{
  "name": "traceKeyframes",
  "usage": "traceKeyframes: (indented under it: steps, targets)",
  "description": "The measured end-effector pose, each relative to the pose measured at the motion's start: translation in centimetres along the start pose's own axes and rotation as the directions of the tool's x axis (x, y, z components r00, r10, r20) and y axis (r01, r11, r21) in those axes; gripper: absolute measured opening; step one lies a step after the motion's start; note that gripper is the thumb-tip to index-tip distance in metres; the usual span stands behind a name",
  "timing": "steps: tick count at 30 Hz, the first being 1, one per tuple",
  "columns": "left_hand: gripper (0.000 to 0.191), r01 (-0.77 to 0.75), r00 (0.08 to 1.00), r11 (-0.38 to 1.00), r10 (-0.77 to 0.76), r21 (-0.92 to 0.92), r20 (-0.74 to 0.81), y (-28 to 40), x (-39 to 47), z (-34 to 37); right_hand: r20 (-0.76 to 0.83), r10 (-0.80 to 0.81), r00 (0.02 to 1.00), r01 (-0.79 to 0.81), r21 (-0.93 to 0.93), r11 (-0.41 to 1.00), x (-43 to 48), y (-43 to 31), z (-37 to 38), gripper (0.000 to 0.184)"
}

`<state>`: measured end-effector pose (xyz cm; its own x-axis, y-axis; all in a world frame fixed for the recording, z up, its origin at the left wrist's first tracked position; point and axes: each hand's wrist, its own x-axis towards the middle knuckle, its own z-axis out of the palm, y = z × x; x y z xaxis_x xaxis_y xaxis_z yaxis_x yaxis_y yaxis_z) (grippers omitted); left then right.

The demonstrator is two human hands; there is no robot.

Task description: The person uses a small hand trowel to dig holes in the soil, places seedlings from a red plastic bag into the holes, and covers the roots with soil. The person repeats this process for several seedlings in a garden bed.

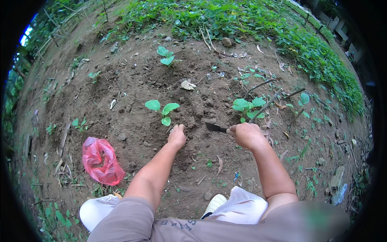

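My left hand point(177, 136) is down at the soil, just below and to the right of a three-leaved seedling point(165, 112). Its fingertips point into loose earth, and a thin twig-like piece shows beside them; whether they grip anything is hidden. My right hand point(249, 136) is closed around the pale handle of a short hand tool with a flat dark blade point(215, 127). The blade points left, toward my left hand, over the bare soil. Just beyond my right hand grows a bushier seedling point(248, 106), with a stick point(267, 104) slanting beside it.
A crumpled pink plastic bag point(101, 161) lies on the ground at left. Farther off are another seedling point(166, 56), a pale stone point(188, 85) and a brown stone point(226, 42). Dense green vines point(211, 16) border the plot. Another dark stick point(262, 85) stands at right.
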<state>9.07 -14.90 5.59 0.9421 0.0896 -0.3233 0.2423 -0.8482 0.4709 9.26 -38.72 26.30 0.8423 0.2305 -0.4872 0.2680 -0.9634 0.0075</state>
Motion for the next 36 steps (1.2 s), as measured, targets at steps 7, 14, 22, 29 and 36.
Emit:
traceKeyframes:
  steps: [7,14,22,29,36]
  targets:
    - [0.048,-0.205,0.978,0.909,0.202,0.363,0.049,3.2,5.1,4.2,-0.007,-0.075,0.997,0.071,-0.238,0.969,3.3,-1.0,0.2,0.015]
    - [0.028,-0.282,0.959,0.9,0.264,0.332,0.1,3.1,8.0,6.2,0.114,-0.244,0.963,0.268,-0.296,0.917,3.6,-3.7,1.1,0.016]
    - [0.033,-0.24,0.971,0.969,0.24,-0.055,-0.005,3.2,7.9,3.9,0.103,-0.283,0.954,0.3,-0.262,0.917,5.6,-2.3,0.5,0.016]
    - [0.029,0.007,0.999,0.992,0.0,-0.122,0.051,4.1,9.6,2.1,0.119,-0.29,0.95,0.312,-0.28,0.908,5.9,-2.4,0.3,0.015]
    - [0.037,0.127,0.992,0.986,-0.128,-0.11,0.003,4.7,9.2,0.4,0.064,-0.296,0.953,0.302,-0.262,0.917,5.5,-1.9,1.2,0.012]
